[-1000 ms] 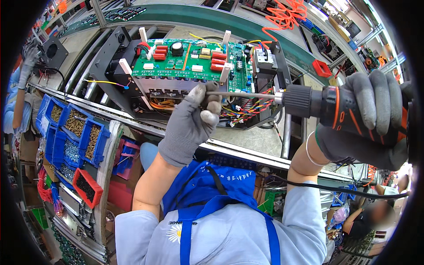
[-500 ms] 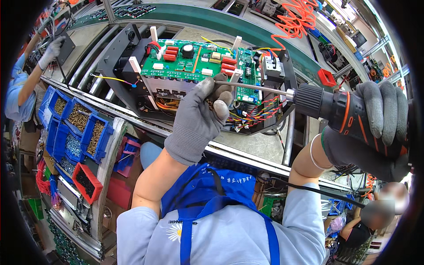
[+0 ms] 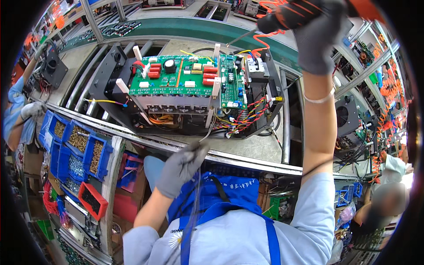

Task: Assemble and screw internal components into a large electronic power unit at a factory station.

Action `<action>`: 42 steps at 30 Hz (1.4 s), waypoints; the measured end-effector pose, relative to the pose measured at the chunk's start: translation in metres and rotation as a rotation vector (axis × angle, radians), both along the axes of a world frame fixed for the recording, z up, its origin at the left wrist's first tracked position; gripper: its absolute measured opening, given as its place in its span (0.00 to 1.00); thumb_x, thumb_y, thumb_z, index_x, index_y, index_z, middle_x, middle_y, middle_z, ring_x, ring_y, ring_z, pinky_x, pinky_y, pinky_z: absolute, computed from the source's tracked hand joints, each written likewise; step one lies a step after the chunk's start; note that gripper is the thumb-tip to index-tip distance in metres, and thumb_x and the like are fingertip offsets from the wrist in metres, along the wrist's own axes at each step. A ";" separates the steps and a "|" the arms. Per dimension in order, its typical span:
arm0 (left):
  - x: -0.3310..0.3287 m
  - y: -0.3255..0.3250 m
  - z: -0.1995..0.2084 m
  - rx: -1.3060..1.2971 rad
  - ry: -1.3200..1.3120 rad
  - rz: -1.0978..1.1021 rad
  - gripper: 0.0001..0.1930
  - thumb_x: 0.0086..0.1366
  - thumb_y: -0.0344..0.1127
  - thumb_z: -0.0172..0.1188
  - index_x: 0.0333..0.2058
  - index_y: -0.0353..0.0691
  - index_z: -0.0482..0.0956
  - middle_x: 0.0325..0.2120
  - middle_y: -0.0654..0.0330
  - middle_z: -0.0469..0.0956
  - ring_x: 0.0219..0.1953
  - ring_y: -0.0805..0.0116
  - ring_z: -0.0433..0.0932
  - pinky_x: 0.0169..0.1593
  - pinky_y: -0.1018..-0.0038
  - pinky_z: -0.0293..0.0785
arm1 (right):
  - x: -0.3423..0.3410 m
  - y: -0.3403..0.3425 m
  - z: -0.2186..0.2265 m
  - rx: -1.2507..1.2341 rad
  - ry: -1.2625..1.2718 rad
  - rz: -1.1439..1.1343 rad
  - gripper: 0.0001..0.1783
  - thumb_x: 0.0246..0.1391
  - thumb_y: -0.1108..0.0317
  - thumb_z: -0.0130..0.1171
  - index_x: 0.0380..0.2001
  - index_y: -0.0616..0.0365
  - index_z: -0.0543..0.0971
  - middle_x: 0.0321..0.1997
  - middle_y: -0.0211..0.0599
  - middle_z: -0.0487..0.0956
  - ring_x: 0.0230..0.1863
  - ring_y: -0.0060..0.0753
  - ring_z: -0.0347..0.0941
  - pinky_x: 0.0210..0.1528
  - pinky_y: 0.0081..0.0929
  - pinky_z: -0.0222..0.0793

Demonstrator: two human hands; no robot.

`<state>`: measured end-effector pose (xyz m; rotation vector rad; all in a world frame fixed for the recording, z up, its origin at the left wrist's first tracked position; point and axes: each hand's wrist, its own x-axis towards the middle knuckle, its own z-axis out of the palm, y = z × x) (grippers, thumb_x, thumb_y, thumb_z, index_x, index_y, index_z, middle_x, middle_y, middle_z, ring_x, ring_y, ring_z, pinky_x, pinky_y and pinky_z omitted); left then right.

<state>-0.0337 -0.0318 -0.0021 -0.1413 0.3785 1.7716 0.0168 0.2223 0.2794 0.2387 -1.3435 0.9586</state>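
Observation:
My right hand [image 3: 319,46], in a grey glove, is raised at the upper right, closed round the grip of a black and orange power screwdriver [image 3: 291,14]. Its long thin bit [image 3: 242,39] points left, above the far side of an open device. The device is a black metal housing [image 3: 276,95] with a green circuit board [image 3: 170,84] on top and white posts standing at its corners. In front of the bench edge my gloved left hand [image 3: 183,168] pinches a thin grey cable [image 3: 211,128] coming down from the device's front. A blurred, see-through strand hangs below that hand.
Blue bins [image 3: 79,138] of screws and a red bin [image 3: 92,201] of dark small parts stand at the left. Rollers [image 3: 286,128] flank the device, and a green belt [image 3: 176,30] runs behind it. Orange coiled hoses [image 3: 388,84] hang at the right. A co-worker's gloved hand [image 3: 33,109] shows far left.
The screwdriver has risen away from the board's front, up and to the left, with my right hand. My left hand has left the bit and come down toward me, now with the cable.

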 end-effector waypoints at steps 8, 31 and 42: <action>0.012 -0.071 -0.100 -0.256 -0.244 0.172 0.19 0.71 0.32 0.44 0.58 0.31 0.62 0.50 0.46 0.73 0.48 0.58 0.77 0.43 0.73 0.80 | -0.033 0.033 -0.006 -0.242 -0.250 0.095 0.13 0.57 0.60 0.55 0.36 0.60 0.73 0.23 0.30 0.72 0.20 0.22 0.70 0.24 0.22 0.70; -0.001 -0.033 -0.084 -0.271 -0.068 0.049 0.12 0.68 0.31 0.53 0.49 0.34 0.73 0.37 0.55 0.78 0.35 0.71 0.78 0.33 0.82 0.78 | -0.049 0.051 0.003 -0.245 -0.242 -0.012 0.11 0.56 0.61 0.56 0.32 0.59 0.73 0.24 0.30 0.73 0.21 0.23 0.71 0.24 0.21 0.70; 0.002 -0.037 -0.097 -0.187 -0.182 0.017 0.13 0.68 0.30 0.51 0.50 0.36 0.72 0.40 0.54 0.77 0.34 0.68 0.78 0.34 0.79 0.78 | -0.089 0.078 0.009 -0.230 -0.449 0.250 0.14 0.53 0.58 0.59 0.34 0.56 0.73 0.25 0.32 0.74 0.22 0.25 0.73 0.25 0.24 0.72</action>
